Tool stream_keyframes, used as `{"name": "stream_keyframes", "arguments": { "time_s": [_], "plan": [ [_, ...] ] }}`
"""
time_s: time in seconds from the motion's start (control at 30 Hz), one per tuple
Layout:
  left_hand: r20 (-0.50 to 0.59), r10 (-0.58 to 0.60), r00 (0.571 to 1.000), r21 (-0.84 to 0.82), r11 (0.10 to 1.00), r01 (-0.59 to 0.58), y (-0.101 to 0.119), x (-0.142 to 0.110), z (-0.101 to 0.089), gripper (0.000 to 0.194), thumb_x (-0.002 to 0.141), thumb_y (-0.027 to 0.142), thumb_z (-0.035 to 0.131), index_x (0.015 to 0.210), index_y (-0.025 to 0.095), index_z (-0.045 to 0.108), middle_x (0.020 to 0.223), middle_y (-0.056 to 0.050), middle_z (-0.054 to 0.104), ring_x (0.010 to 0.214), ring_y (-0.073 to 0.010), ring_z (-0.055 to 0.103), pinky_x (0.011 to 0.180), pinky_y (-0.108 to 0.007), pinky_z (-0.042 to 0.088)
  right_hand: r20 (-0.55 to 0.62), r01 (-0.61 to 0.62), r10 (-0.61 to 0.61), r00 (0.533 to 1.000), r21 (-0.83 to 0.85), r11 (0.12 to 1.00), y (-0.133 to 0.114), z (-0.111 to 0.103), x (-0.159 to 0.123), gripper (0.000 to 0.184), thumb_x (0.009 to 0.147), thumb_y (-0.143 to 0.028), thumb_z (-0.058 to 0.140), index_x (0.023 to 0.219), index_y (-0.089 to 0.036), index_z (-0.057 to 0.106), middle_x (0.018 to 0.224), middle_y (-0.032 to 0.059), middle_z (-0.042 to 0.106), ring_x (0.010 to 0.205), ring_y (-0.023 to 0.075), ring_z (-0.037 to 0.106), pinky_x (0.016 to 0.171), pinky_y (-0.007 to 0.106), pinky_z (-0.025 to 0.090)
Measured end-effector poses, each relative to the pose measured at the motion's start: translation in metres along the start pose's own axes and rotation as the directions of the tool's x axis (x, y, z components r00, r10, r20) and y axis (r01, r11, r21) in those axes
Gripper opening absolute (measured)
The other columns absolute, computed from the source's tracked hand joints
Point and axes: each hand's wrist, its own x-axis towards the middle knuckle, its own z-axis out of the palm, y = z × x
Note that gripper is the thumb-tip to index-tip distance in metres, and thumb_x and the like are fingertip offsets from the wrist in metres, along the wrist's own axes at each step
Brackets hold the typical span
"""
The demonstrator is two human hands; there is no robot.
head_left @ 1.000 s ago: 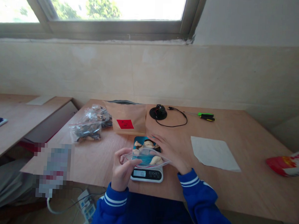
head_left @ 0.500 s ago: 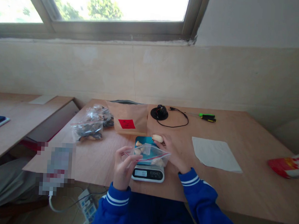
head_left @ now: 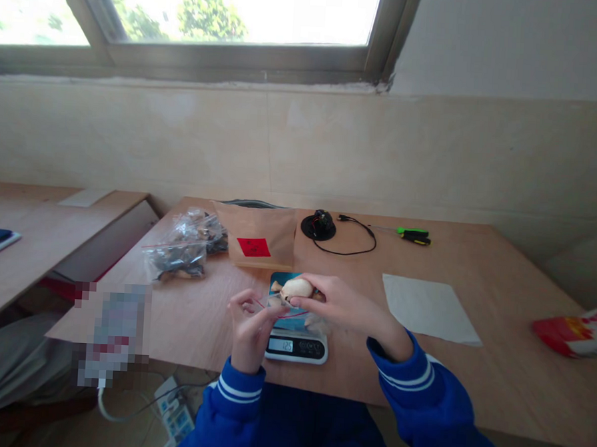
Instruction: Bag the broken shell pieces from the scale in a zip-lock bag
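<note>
Between my hands, a pale chunk (head_left: 295, 290) is pinched firmly in the fingers of my right hand (head_left: 347, 307) at the mouth of the zip bag (head_left: 290, 314); my left hand (head_left: 247, 331), half closed, grips the bag's edge above the kitchen scale (head_left: 296, 347).

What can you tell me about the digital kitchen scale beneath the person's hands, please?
The digital kitchen scale is a low, flat unit with a white body and a black front panel, whose lit display appears to read 125. It sits level on the wooden table, near the edge closest to the person. A blue printed packet lies on top, with a clear zip bag over it. Neither the left hand nor the right hand clearly touches the scale.
</note>
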Motion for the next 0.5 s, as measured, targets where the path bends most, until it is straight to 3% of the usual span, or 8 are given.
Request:
{"name": "stream_keyframes", "arguments": {
  "time_s": [0.1,0.23,0.33,0.5],
  "plan": [
    [-0.053,0.014,0.998,-0.114,0.993,-0.020,0.005,0.001,0.002,0.021,0.088,0.021,0.060,0.077,0.026,0.076,0.097,-0.003,0.043,0.072,-0.0095,0.049,0.061,-0.023,0.047,0.069,-0.001,0.003,0.998,-0.032,0.999,0.006,-0.002,-0.001,0.029,0.091,-0.045,0.055,0.102,-0.020,0.065,0.085,0.0020,0.069,0.071,0.0161,0.062,0.059,0.024,0.042],
    [-0.132,-0.008,0.991,-0.197,0.980,-0.018,0.015,0.006,0.004,0.025,0.087,0.019,0.062,0.065,0.022,0.071,0.095,-0.003,0.042,0.083,-0.0117,0.052,0.065,-0.021,0.050,0.146,0.056,-0.053,0.988,-0.012,0.998,0.005,-0.004,-0.002,0.032,0.089,-0.032,0.057,0.120,-0.023,0.058,0.102,0.0026,0.070,0.080,0.0164,0.064,0.066,0.024,0.045],
    [-0.110,-0.011,0.994,-0.163,0.987,-0.007,0.016,0.005,0.003,0.026,0.088,0.018,0.059,0.064,0.021,0.070,0.095,-0.004,0.043,0.090,-0.0139,0.053,0.071,-0.024,0.051,0.189,0.067,-0.069,0.980,0.016,0.998,0.002,-0.004,0.000,0.035,0.088,-0.025,0.057,0.123,-0.024,0.058,0.111,0.0033,0.068,0.088,0.0169,0.064,0.073,0.025,0.046],
    [0.027,0.011,1.000,-0.148,0.989,-0.007,0.011,0.000,-0.007,0.017,0.088,0.015,0.055,0.077,0.020,0.068,0.101,-0.007,0.046,0.105,-0.0200,0.051,0.082,-0.032,0.051,0.265,-0.026,0.009,0.964,0.060,0.998,0.002,-0.003,0.003,0.034,0.086,-0.029,0.059,0.118,-0.019,0.052,0.095,0.0023,0.066,0.076,0.0135,0.060,0.068,0.023,0.043]
  ]
}}
